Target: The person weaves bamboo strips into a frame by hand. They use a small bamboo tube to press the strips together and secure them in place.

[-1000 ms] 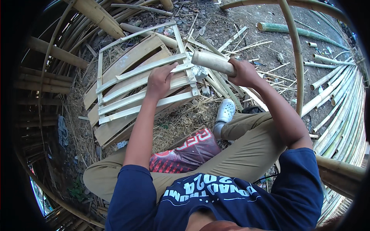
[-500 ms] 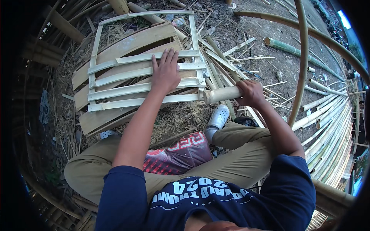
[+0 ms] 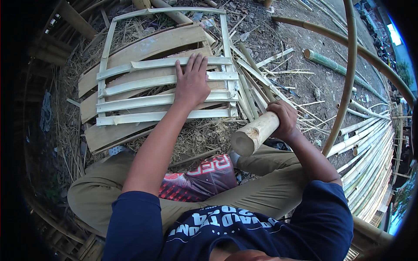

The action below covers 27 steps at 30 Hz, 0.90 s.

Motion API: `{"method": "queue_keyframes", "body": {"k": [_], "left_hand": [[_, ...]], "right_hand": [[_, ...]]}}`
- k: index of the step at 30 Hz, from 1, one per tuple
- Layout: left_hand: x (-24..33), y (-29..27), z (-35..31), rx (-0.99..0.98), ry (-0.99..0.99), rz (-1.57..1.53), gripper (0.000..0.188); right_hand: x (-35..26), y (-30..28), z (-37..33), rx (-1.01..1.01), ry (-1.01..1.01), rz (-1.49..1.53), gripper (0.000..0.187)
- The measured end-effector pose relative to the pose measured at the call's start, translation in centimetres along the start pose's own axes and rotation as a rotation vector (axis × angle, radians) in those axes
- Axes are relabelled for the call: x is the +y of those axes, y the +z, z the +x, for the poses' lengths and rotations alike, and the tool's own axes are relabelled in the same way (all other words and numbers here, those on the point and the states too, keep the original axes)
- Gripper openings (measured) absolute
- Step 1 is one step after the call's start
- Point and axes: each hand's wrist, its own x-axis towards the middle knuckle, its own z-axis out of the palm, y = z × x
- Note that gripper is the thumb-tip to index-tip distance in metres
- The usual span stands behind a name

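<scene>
While my left hand [image 3: 191, 85] lies flat, open, on the slat frame [image 3: 163, 78] | right hand [image 3: 285, 119] clamped on bamboo billet [image 3: 254, 134] at 3 o'clock | risk: a glancing blow strikes fingers.

An open-air bamboo workshop on bare ground.

Split bamboo strips [image 3: 257, 82] and straw are littering the dirt floor [image 3: 305, 48], long bamboo poles [image 3: 370, 143] are lying stacked along the right side, and a half-built frame of bamboo slats [image 3: 143, 87] is lying flat among the offcuts, with daylight falling across everything.
</scene>
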Motion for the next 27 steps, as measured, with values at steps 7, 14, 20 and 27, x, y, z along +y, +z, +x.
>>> {"method": "queue_keyframes", "body": {"k": [7, 14, 20, 27], "left_hand": [[0.2, 0.2, 0.1, 0.004, 0.017, -0.019, 0.058], [0.3, 0.2, 0.4, -0.006, 0.014, 0.001, 0.060], [0.1, 0.4, 0.1, 0.016, 0.009, -0.002, 0.059], [0.3, 0.4, 0.0, 0.000, -0.011, -0.004, 0.059]], "right_hand": [[6.0, 2.5, -2.8, -0.365, 0.641, -0.463, 0.039], [4.6, 2.0, -2.1, -0.145, 0.278, -0.377, 0.036], [3.6, 1.7, -2.4, 0.132, 0.312, -0.395, 0.045], [5.5, 1.8, -2.6, 0.025, 0.289, -0.536, 0.030]]}}
